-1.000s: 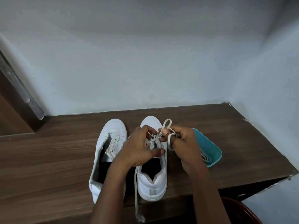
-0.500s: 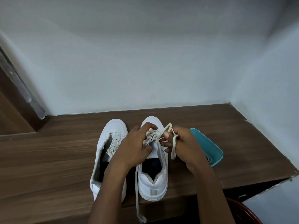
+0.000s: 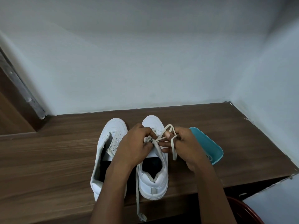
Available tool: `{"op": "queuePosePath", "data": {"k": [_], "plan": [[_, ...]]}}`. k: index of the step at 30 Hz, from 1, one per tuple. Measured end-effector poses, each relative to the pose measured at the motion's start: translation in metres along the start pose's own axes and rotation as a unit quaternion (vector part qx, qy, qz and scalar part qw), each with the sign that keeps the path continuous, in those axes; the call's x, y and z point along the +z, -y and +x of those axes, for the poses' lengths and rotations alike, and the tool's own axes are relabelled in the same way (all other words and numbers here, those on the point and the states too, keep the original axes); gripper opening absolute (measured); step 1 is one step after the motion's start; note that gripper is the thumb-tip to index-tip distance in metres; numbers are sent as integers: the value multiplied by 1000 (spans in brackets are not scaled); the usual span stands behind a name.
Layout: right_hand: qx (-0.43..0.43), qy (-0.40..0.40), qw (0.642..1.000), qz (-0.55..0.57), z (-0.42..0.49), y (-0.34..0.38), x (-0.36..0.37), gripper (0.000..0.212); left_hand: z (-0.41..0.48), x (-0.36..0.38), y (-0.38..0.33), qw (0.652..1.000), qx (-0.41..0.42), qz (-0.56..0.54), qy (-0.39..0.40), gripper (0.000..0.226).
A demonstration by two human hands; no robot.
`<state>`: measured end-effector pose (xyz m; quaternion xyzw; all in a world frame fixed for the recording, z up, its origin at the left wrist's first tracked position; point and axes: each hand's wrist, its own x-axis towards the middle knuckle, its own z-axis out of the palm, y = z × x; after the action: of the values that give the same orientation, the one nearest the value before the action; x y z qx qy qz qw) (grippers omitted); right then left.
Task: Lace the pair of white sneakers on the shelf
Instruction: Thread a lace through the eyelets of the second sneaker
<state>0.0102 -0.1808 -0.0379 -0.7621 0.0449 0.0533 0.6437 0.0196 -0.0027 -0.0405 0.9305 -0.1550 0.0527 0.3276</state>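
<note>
Two white sneakers stand side by side on the wooden shelf (image 3: 48, 159), toes toward the wall. The left sneaker (image 3: 111, 135) has no lace in its eyelets. Both hands work over the right sneaker (image 3: 153, 180). My left hand (image 3: 134, 146) pinches the off-white lace (image 3: 174, 147) at the eyelets near the tongue. My right hand (image 3: 186, 146) holds a loop of the same lace, lifted just right of the shoe. The lace's other end trails down past the shelf's front edge, between the two shoes.
A teal plastic tray (image 3: 208, 147) sits right of the shoes, partly behind my right hand, with something pale in it. Grey walls close the shelf at the back and right. A dark red round container (image 3: 239, 210) is below, at the bottom right.
My left hand's fingers have drawn back slightly from the toe to the eyelets. The right hand has kept its loop of lace, shifting slightly. The shoes have stayed put.
</note>
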Motion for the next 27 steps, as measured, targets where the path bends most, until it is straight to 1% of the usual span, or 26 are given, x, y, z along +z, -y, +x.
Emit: {"op": "queuePosePath", "data": {"k": [2,4,6,8,10,12,14,17,18,19,21,22,23,24,26,27], "plan": [[20,-9,999,-38,-1,2,-9,12,-1,-2,2,1000,-3,-12,-4,28],[24,-35,996,-72,-2,3,-22,10,-2,-5,3,999,-19,-26,-16,29],[16,-80,994,-67,-4,6,-36,16,-4,-10,4,998,-48,-23,-13,30],[4,-140,989,-57,-9,13,-49,18,-6,-14,4,997,-76,-18,22,33],[-22,-202,978,-47,-13,21,-59,27,-8,-16,4,994,-95,-23,52,35],[-51,-234,970,-44,-16,28,-65,39,-9,-17,5,992,-104,-26,60,33],[-69,-227,969,-60,-22,35,-68,49,-10,-19,6,991,-111,-33,62,32],[-83,-184,977,-68,-31,43,-70,63,-10,-21,5,990,-120,-60,51,32],[-87,-167,980,-64,-33,44,-70,65,-10,-22,4,989,-123,-66,45,32],[-92,-145,984,-44,-35,46,-67,60,-10,-23,3,989,-123,-63,42,32],[-90,-129,987,39,-35,50,-60,34,-10,-24,1,991,-123,-43,43,31],[-86,-133,985,68,-34,52,-55,30,-10,-25,0,991,-124,-36,43,30],[-83,-136,984,78,-32,53,-49,33,-10,-25,-1,991,-127,-32,42,29],[-84,-137,985,66,-30,52,-44,30,-10,-25,-2,990,-130,-30,41,29],[-103,-130,986,-8,-26,49,-34,12,-10,-25,-4,989,-136,-24,47,28],[-113,-117,985,-50,-25,47,-31,10,-10,-25,-5,989,-136,-24,52,28]]}}
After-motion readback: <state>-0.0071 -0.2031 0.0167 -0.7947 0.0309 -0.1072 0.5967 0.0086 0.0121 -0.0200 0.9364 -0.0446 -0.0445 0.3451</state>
